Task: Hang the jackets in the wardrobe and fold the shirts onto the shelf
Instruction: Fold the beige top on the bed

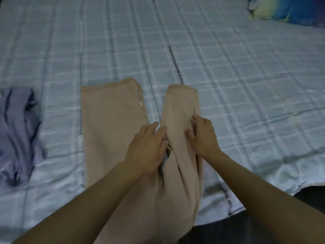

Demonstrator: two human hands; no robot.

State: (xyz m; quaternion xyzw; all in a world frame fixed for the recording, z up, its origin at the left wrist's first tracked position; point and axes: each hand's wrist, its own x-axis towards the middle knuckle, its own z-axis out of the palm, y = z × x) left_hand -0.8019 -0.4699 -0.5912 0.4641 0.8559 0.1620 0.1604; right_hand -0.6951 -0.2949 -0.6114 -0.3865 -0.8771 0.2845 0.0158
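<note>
A beige garment (112,120) lies spread on the bed, its two long panels pointing away from me and a small metal zip pull showing on the left panel's edge. My left hand (147,148) rests flat on the cloth in the gap between the panels, fingers straight. On the right panel, my right hand (202,136) presses down with its fingers spread. A crumpled purple garment (17,134) sits at the left side of the bed.
The bed carries a pale blue checked sheet (246,76). A blue and yellow pillow (288,9) lies at the far right corner. The bed's near edge and a dark floor show at the lower right (246,231).
</note>
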